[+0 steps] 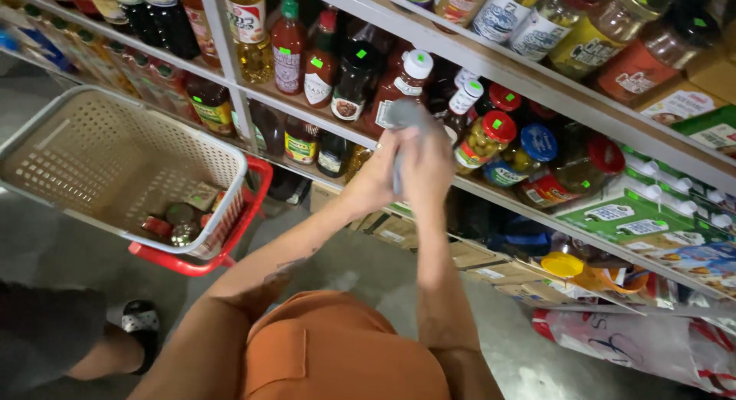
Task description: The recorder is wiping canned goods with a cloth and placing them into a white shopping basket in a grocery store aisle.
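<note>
My left hand (374,184) and my right hand (429,166) are raised together in front of the middle shelf (537,216). Both are closed around a grey, blurred object (406,115) whose top sticks out above the fingers; I cannot tell what it is. It sits right in front of a brown sauce bottle with a white cap (410,74) and jars with red lids (491,135). My orange clothing (330,354) fills the bottom of the view.
Shelves hold sauce bottles (287,43), jars (537,151) and green cartons (636,220). At left, a beige basket (115,151) nested in a red one (230,243) holds several small jars. Another person's sandalled foot (139,319) stands at lower left. Cardboard boxes (475,258) line the floor.
</note>
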